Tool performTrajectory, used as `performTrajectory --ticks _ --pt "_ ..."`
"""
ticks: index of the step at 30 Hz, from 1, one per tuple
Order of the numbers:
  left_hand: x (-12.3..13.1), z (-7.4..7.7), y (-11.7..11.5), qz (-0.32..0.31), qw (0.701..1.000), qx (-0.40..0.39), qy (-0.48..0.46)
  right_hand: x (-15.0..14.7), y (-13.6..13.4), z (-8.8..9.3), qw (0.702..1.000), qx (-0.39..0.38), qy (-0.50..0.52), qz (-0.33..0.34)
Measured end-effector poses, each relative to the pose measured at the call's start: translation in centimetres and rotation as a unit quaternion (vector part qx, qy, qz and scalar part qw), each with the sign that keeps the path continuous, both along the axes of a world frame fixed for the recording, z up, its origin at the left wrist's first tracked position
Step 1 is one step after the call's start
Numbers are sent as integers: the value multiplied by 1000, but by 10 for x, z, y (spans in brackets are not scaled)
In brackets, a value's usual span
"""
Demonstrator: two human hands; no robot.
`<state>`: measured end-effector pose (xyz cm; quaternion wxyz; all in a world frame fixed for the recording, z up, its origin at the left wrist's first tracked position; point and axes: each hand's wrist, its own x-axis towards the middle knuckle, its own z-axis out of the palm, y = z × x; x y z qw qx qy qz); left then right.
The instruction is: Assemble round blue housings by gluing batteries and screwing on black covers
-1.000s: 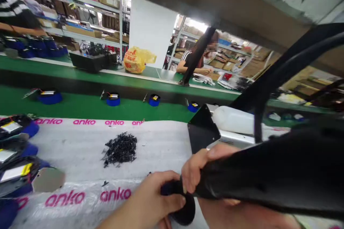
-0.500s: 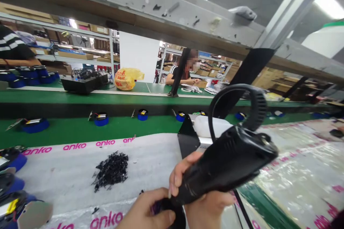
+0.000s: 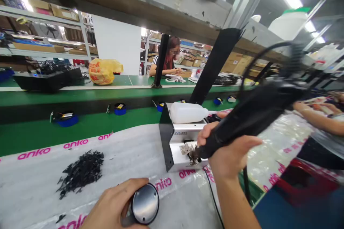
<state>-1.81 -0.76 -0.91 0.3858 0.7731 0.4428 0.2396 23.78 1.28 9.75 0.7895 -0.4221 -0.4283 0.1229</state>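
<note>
Standing right by the desk [image 3: 150,146] here: the left hand [image 3: 113,205] at the bottom middle of the frame is wrapped around a small round part with a shiny silver face [image 3: 145,204], holding it just above the white foam sheet. The right hand [image 3: 228,152], right of centre, is clenched round a black electric screwdriver [image 3: 249,120] that slants up toward the upper right, cable looping off it, tip pointing down at a little white machine [image 3: 180,146] in the middle. A white plastic bottle [image 3: 188,112] lies on top of that machine. Pile of small black parts [image 3: 80,171] sits lower left, well apart from both hands. Blue pieces [image 3: 119,108] ride the green belt behind, and another person [image 3: 168,59] sits across, upper middle.
</note>
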Motion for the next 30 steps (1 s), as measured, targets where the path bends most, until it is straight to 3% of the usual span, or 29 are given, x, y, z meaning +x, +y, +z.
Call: performTrajectory --ticks 3,6,10,14,16,21,26,30 --pt "9 -7 0 0 997 72 -11 0 -6 -6 998 -45 3 31" --pt "14 -9 -1 8 999 23 -26 -14 -26 -2 987 -51 21 149" --pt "15 1 2 -42 998 -42 -18 -56 -41 -1 962 1 30 271" --pt "14 10 5 -61 995 -70 -40 -89 -28 0 968 47 43 242" --pt "13 10 5 -62 994 -72 -50 -94 -18 1 972 30 55 226" --pt "13 7 6 -69 993 -72 -60 -93 -11 -8 961 -54 63 262" --pt "19 6 7 -56 993 -79 -73 -92 -14 -25 967 -30 31 250" --pt "23 5 5 -44 992 -86 -85 -91 -15 -37 957 -33 59 283"
